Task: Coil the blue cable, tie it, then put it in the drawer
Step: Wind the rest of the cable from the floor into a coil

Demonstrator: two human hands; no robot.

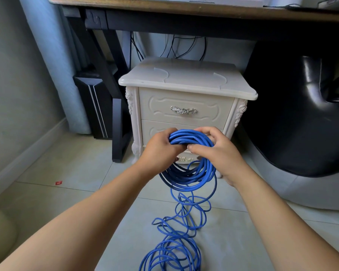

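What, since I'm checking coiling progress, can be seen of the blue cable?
The blue cable is a thin, round, smooth, plastic-looking cord. Part of it is wound into a bundle of many loops that hangs in front of a white nightstand. The left hand grips the bundle's top, and the right hand holds it alongside. The rest trails down to the tiled floor and lies there in loose, tangled loops. No tie or plug shows.
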